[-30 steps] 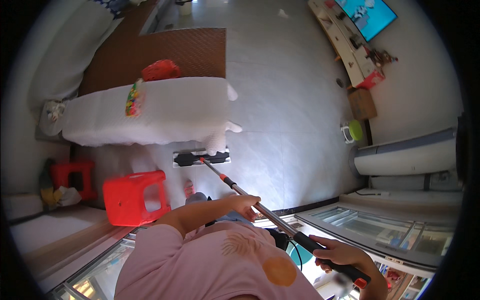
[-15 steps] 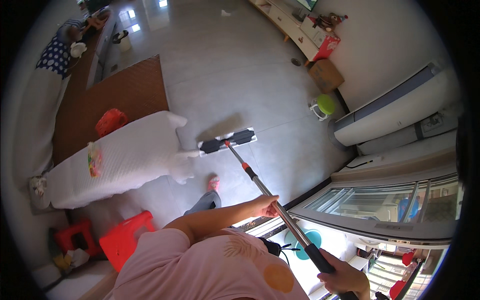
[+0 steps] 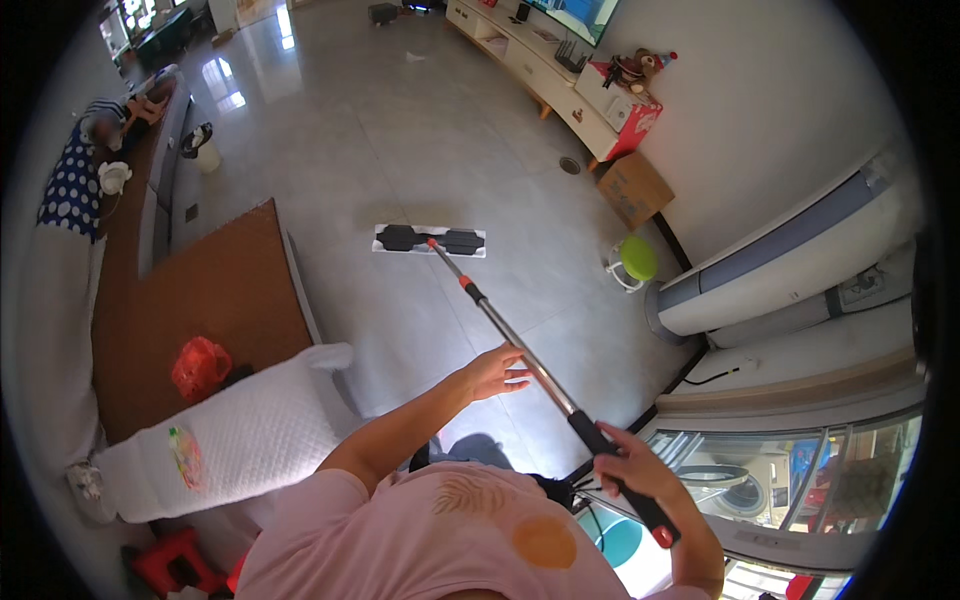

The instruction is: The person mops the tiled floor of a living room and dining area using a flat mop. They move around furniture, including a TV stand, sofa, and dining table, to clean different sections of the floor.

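A flat mop [image 3: 462, 241] with a wide dark head on a white pad lies on the grey floor ahead of me. Its silver pole slants down toward my right side and ends in a black grip. My right hand [image 3: 634, 464] is closed round that black grip, near the pole's end. Farther up the pole, my left hand [image 3: 492, 374] has its fingers loose and apart, with the fingertips next to the metal and not wrapped round it.
Left stands a brown-topped sofa [image 3: 230, 290] with a white quilted cover, a red plastic bag [image 3: 201, 367] and a person lying farther back. A green-topped stool [image 3: 638, 258], cardboard box [image 3: 636, 190] and TV cabinet [image 3: 540, 75] line the right. A sliding glass door [image 3: 800, 480] is near.
The mop head has moved forward and left, and now lies squarer to me. My left hand has loosened from the pole. The view has shifted forward past the sofa.
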